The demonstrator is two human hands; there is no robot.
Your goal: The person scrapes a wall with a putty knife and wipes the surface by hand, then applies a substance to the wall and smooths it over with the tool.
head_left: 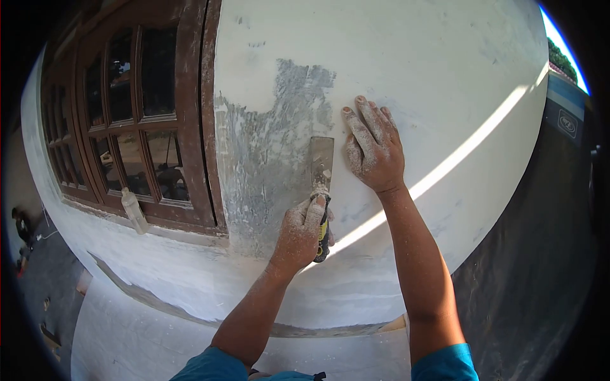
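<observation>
Nearest, the left hand (300, 233) grips a scraper (323, 166) by its handle, blade up at the right edge of the wall's (445, 70) grey bare patch (267, 159), while slightly farther up the right hand (376, 146) lies on the white surface, fingers slightly spread, and a bottle (134, 211) leans at the bottom edge of the brown window (130, 108).

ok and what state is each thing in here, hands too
left hand: dusty, closed around the scraper
right hand: dusty, open, palm toward the wall
scraper: blade up, dirty
wall: mostly pale, with a rough grey patch
window: shut
bottle: upright on the sill, contents unclear
</observation>
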